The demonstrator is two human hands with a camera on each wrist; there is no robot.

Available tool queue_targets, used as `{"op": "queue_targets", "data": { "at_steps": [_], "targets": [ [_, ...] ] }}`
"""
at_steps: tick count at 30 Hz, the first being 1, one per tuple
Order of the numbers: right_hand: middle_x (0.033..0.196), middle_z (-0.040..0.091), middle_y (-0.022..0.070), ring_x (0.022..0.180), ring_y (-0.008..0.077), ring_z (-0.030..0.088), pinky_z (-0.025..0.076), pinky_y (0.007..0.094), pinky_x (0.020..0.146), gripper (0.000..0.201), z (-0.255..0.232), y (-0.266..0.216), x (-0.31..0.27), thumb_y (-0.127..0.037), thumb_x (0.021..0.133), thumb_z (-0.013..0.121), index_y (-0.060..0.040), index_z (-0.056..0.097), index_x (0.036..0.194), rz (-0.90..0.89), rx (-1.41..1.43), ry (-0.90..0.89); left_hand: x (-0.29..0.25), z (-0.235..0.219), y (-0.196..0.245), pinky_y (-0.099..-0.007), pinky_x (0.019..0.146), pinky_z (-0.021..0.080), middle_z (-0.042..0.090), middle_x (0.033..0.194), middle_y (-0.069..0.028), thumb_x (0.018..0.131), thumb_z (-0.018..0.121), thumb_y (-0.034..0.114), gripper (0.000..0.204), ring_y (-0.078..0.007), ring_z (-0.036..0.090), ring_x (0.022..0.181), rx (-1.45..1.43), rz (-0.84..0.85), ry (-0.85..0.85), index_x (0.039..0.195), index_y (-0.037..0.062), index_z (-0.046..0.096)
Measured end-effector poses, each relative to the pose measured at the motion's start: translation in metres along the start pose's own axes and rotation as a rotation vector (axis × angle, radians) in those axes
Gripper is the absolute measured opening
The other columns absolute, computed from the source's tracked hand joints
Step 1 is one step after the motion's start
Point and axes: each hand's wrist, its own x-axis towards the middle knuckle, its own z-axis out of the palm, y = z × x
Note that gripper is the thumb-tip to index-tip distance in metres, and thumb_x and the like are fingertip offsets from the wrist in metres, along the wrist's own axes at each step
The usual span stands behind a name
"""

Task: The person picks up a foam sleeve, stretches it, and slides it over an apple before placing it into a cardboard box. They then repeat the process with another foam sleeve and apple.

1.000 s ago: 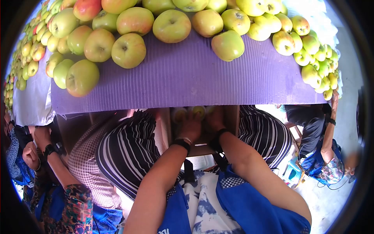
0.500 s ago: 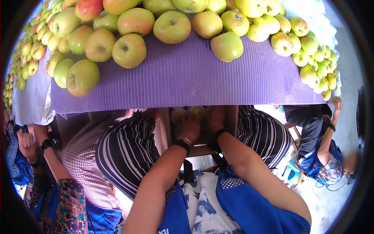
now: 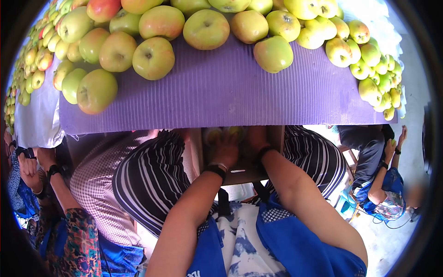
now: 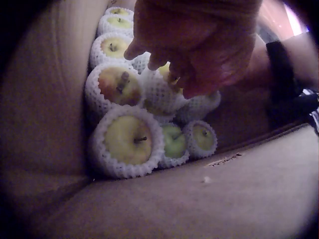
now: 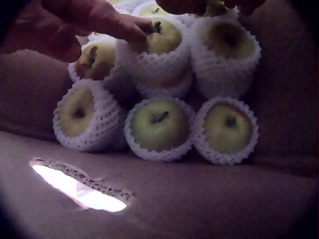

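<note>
Both hands are inside a cardboard box below the table edge. Apples in white foam net sleeves lie in rows in it, among them a yellow apple and a green apple. My left hand lies over the sleeved apples with its fingers extended. In the right wrist view a finger of this hand touches the top of a sleeved apple. Beside it, along the box's right side, is my right hand. Its dark fingers show over the apples; I cannot tell whether they grip one.
A purple corrugated sheet covers the table above the box, with many loose apples on it. A hand slot cuts through the box wall. People sit close on both sides, one with a floral sleeve.
My right hand has shifted slightly right, against the box's side. My left hand stays nearly in place. The person at the far right has brought a hand down from the table, and a green fruit shows there.
</note>
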Motion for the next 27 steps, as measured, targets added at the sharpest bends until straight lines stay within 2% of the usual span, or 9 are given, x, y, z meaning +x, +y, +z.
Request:
{"op": "queue_targets", "data": {
  "at_steps": [7, 10, 12, 13, 15, 18, 20, 26, 27],
  "targets": [
    [0.111, 0.048, 0.0201, 0.104, 0.0295, 0.046, 0.035, 0.0387, 0.092, 0.030, 0.021, 0.027, 0.006, -0.004, 0.084, 0.035, 0.0016, 0.043, 0.112, 0.020, 0.101, -0.126, 0.004, -0.004, 0.002, -0.0612, 0.096, 0.013, 0.026, 0.135, -0.0135, 0.078, 0.037, 0.011, 0.042, -0.0380, 0.016, 0.126, -0.010, -0.006, -0.065, 0.118, 0.0002, 0.044],
    [0.098, 0.056, 0.0182, 0.090, 0.0293, 0.055, 0.042, 0.0387, 0.080, 0.025, 0.053, 0.054, 0.024, -0.009, 0.079, 0.043, -0.0031, 0.058, 0.098, -0.068, 0.560, 0.183, 0.008, -0.019, 0.009, -0.0561, 0.092, 0.027, 0.044, 0.123, -0.0165, 0.076, 0.041, 0.012, 0.035, -0.0364, 0.035, 0.118, 0.023, -0.068, -0.036, 0.107, 0.0009, 0.054],
    [0.091, 0.059, 0.0166, 0.081, 0.0243, 0.058, 0.046, 0.0345, 0.071, 0.022, -0.014, 0.011, 0.030, -0.009, 0.079, 0.043, -0.0049, 0.059, 0.094, 0.464, 1.153, 0.189, 0.013, -0.043, 0.010, -0.0514, 0.086, 0.035, 0.051, 0.111, -0.0175, 0.074, 0.044, 0.012, 0.030, -0.0356, 0.045, 0.107, -0.051, -0.099, -0.113, 0.098, 0.0017, 0.059],
    [0.091, 0.059, 0.0166, 0.081, 0.0243, 0.058, 0.046, 0.0345, 0.071, 0.022, -0.035, 0.004, 0.028, -0.009, 0.079, 0.043, -0.0049, 0.059, 0.094, 0.453, 1.154, 0.202, 0.011, -0.053, 0.010, -0.0467, 0.080, 0.043, 0.059, 0.099, -0.0185, 0.072, 0.047, 0.013, 0.026, -0.0347, 0.055, 0.095, -0.126, -0.134, -0.195, 0.090, 0.0024, 0.063],
    [0.085, 0.060, 0.0185, 0.080, 0.0240, 0.060, 0.048, 0.0318, 0.066, 0.017, -0.071, -0.006, 0.022, -0.009, 0.078, 0.044, -0.0053, 0.058, 0.087, 0.102, 0.139, -0.106, 0.008, -0.060, 0.009, -0.0437, 0.074, 0.046, 0.060, 0.090, -0.0186, 0.071, 0.048, 0.013, 0.023, -0.0344, 0.058, 0.086, -0.135, -0.111, -0.087, 0.083, 0.0029, 0.064],
    [0.080, 0.060, 0.0207, 0.078, 0.0291, 0.060, 0.048, 0.0341, 0.066, 0.014, -0.123, -0.054, 0.015, -0.009, 0.076, 0.045, -0.0033, 0.057, 0.081, -0.070, -0.318, -0.412, -0.010, -0.106, 0.027, -0.0412, 0.070, 0.048, 0.061, 0.083, -0.0199, 0.069, 0.050, 0.014, 0.021, -0.0344, 0.060, 0.079, -0.141, -0.119, -0.020, 0.078, 0.0029, 0.065],
    [0.078, 0.060, 0.0213, 0.073, 0.0355, 0.059, 0.049, 0.0387, 0.063, 0.014, -0.108, -0.038, 0.001, -0.010, 0.074, 0.046, -0.0022, 0.056, 0.080, -0.259, -0.165, -0.241, -0.029, -0.144, 0.044, -0.0417, 0.071, 0.047, 0.060, 0.085, -0.0211, 0.069, 0.049, 0.014, 0.021, -0.0346, 0.059, 0.081, -0.120, -0.139, -0.030, 0.079, 0.0025, 0.065],
    [0.074, 0.058, 0.0217, 0.076, 0.0374, 0.057, 0.045, 0.0422, 0.067, 0.020, -0.132, -0.056, -0.034, -0.016, 0.073, 0.049, 0.0009, 0.056, 0.081, -0.303, 0.050, -0.304, -0.099, -0.196, 0.067, -0.0357, 0.070, 0.047, 0.062, 0.077, -0.0177, 0.077, 0.046, 0.023, 0.030, -0.0300, 0.061, 0.077, -0.124, 0.035, 0.138, 0.074, -0.0017, 0.063],
    [0.074, 0.058, 0.0208, 0.077, 0.0367, 0.056, 0.045, 0.0417, 0.068, 0.020, -0.159, -0.072, -0.045, -0.017, 0.073, 0.050, 0.0006, 0.056, 0.080, -0.285, 0.130, -0.336, -0.109, -0.204, 0.064, -0.0333, 0.068, 0.047, 0.062, 0.076, -0.0152, 0.079, 0.046, 0.024, 0.031, -0.0266, 0.061, 0.075, -0.417, 0.039, 0.102, 0.074, -0.0017, 0.063]
  ]
}}
